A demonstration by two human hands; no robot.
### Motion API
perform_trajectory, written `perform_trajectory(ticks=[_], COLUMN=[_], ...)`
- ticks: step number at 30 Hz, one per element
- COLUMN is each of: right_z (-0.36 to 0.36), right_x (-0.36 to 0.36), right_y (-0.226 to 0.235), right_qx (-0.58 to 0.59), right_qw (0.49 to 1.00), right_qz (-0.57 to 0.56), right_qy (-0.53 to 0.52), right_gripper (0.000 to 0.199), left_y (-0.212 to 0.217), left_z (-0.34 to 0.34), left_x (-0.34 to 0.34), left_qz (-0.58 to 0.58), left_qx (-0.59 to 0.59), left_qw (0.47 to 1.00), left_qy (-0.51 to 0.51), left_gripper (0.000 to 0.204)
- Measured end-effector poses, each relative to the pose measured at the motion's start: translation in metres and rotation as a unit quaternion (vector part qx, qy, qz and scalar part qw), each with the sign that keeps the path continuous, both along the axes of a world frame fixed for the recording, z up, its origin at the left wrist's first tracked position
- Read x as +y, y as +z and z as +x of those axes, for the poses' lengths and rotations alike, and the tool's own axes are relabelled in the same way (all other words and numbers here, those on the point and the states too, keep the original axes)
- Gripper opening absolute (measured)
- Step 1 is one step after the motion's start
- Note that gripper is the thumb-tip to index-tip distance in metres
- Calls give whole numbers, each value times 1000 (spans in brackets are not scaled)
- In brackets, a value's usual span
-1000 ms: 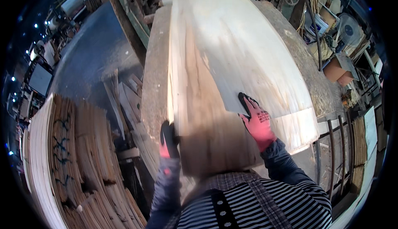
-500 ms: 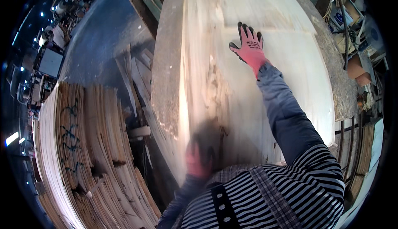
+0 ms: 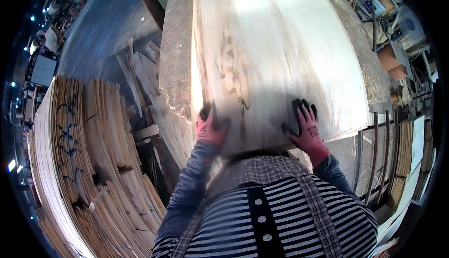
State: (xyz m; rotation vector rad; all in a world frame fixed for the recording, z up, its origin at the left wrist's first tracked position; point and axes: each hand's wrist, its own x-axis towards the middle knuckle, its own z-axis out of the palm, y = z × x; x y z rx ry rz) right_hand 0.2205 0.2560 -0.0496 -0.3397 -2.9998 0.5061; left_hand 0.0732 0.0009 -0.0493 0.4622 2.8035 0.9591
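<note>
A wide, pale wood veneer sheet with brown streaks and a knotty strip lies on a worn board table. Both hands wear pink gloves with black fingertips. My left hand touches the sheet near its left edge, fingers spread, partly blurred. On the sheet's near right part lies my right hand, palm down with the fingers apart. The near edge of the sheet runs close to my body. Neither hand grips anything.
Stacked veneer sheets stand at the left, some with blue marks. Loose wood strips lie between them and the table. At the right are metal bars, another veneer stack and a cardboard box.
My right hand has drawn back from the far part of the sheet toward my body. My left hand has moved slightly forward. The seam across the far sheet no longer shows.
</note>
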Motion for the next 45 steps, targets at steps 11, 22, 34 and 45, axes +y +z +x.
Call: perform_trajectory(ticks=[11,22,34,45], right_z=[70,-39,-297,-160], right_x=[-11,-6,104,23], right_y=[36,44,8,8], right_qx=[206,60,194,151], right_qw=[963,985,980,987], right_qz=[-31,31,25,40], right_qy=[170,161,-43,41], right_gripper=[73,55,50,54], left_y=[130,72,1,-31], left_z=[54,-31,26,-3], left_x=[18,23,-9,-22], left_qz=[475,355,-11,-75], left_qx=[-326,15,63,-50], left_qw=[792,931,998,996], left_qy=[-201,-77,-10,15], left_gripper=[69,40,73,76])
